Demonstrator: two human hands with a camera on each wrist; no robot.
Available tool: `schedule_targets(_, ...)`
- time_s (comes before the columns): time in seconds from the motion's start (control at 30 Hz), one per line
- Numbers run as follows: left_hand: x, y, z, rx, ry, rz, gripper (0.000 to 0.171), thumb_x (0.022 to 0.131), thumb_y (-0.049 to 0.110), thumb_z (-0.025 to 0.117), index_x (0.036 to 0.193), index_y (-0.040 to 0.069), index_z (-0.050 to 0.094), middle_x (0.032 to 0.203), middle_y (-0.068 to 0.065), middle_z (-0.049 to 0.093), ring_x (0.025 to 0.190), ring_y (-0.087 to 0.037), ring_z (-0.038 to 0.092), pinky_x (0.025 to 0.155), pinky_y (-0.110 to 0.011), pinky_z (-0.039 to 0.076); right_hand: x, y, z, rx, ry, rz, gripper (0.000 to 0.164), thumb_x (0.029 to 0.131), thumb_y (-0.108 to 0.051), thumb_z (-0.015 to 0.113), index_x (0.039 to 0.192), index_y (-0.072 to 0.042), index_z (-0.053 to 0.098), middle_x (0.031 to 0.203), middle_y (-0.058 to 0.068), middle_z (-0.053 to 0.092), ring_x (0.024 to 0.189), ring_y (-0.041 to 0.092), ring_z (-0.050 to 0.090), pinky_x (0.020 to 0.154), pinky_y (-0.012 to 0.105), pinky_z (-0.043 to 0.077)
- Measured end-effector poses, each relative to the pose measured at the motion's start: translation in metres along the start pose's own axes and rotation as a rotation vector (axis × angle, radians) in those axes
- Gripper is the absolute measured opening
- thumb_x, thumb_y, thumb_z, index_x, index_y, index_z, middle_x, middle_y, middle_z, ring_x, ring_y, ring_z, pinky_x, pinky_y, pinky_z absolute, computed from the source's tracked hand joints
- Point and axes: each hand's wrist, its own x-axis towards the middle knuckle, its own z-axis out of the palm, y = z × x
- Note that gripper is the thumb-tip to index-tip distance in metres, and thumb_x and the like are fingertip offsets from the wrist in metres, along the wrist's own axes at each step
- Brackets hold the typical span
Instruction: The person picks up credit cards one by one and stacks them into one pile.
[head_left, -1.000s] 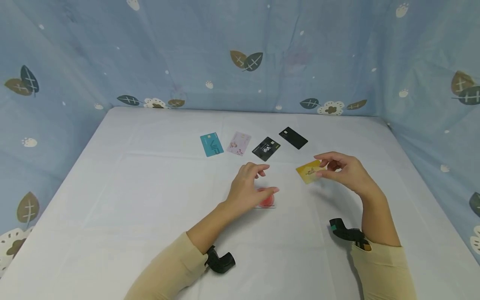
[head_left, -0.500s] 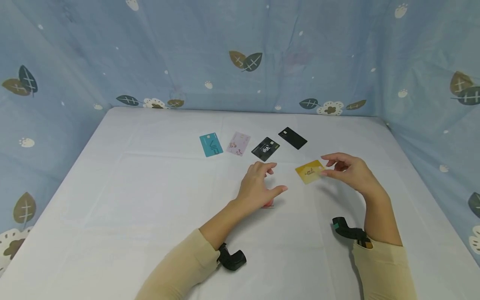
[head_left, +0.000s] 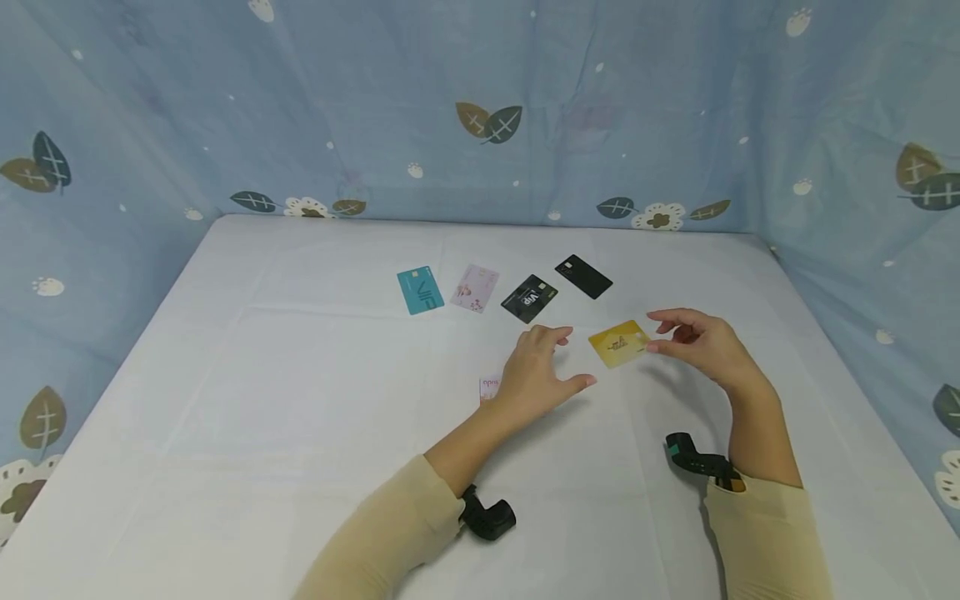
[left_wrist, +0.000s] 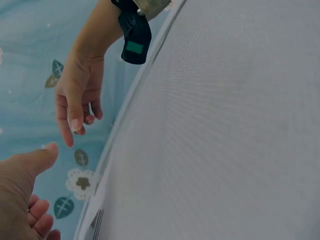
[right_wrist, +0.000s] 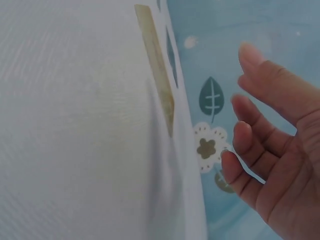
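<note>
In the head view a yellow card (head_left: 618, 343) lies flat on the white table, right of centre. My right hand (head_left: 701, 342) hovers just off its right edge, thumb and forefinger apart. The right wrist view shows the same yellow card (right_wrist: 157, 65) edge-on, and the right hand (right_wrist: 280, 145) with loosely bent fingers and nothing in them. My left hand (head_left: 536, 375) hangs over the table left of the yellow card, thumb and forefinger spread wide. Most of a white-and-pink card (head_left: 489, 387) is hidden beneath this hand.
Behind the hands lie a teal VIP card (head_left: 421, 290), a pale pink flowered card (head_left: 475, 288), a black VIP card (head_left: 529, 298) and a plain black card (head_left: 583, 277). A blue patterned cloth (head_left: 420, 83) encloses the table's back and sides.
My left hand has moved right, covering the coral print of the card under it and baring that card's left corner. My right hand has drawn slightly right, off the yellow card.
</note>
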Motion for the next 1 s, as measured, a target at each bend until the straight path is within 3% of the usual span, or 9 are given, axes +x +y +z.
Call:
schedule_targets(0.3, 0.005, 0.009, 0.016, 0.053, -0.017, -0.011, 0.069, 0.078, 0.043, 0.075, 0.133, 0.010, 0.050, 0.122, -0.006, 0.052, 0.110, -0.019, 0.049, 0.091, -0.029, 0.044, 0.002, 0.012, 0.004, 0.033, -0.028, 0.030, 0.054, 0.083, -0.029, 0.074, 0.127, -0.003, 0.058, 0.109, 0.019, 0.057, 0.085, 0.023, 0.046, 0.063, 0.021, 0.042)
schedule_targets(0.53, 0.011, 0.016, 0.031, 0.040, -0.013, -0.043, 0.067, 0.078, 0.043, 0.075, 0.131, 0.009, 0.051, 0.119, -0.006, 0.053, 0.108, -0.019, 0.050, 0.090, -0.030, 0.043, 0.004, 0.018, 0.008, 0.063, -0.020, 0.048, 0.054, 0.083, -0.027, 0.074, 0.128, -0.003, 0.057, 0.116, 0.019, 0.056, 0.093, 0.025, 0.046, 0.066, 0.019, 0.043)
schedule_targets(0.83, 0.022, 0.023, 0.045, 0.161, -0.048, -0.100, 0.072, 0.078, 0.047, 0.073, 0.133, 0.007, 0.050, 0.122, -0.008, 0.049, 0.110, -0.020, 0.045, 0.091, -0.031, 0.040, 0.010, 0.021, 0.016, 0.095, -0.047, 0.041, 0.055, 0.082, -0.024, 0.075, 0.129, -0.002, 0.056, 0.112, 0.019, 0.054, 0.086, 0.022, 0.044, 0.062, 0.018, 0.041)
schedule_targets(1.0, 0.028, 0.023, 0.049, 0.207, -0.066, -0.164, 0.070, 0.080, 0.047, 0.071, 0.134, 0.007, 0.050, 0.123, -0.008, 0.049, 0.111, -0.020, 0.044, 0.088, -0.033, 0.037, 0.013, 0.025, 0.020, 0.060, -0.053, 0.027, 0.055, 0.082, -0.021, 0.075, 0.129, 0.000, 0.056, 0.111, 0.019, 0.055, 0.085, 0.021, 0.044, 0.066, 0.019, 0.040)
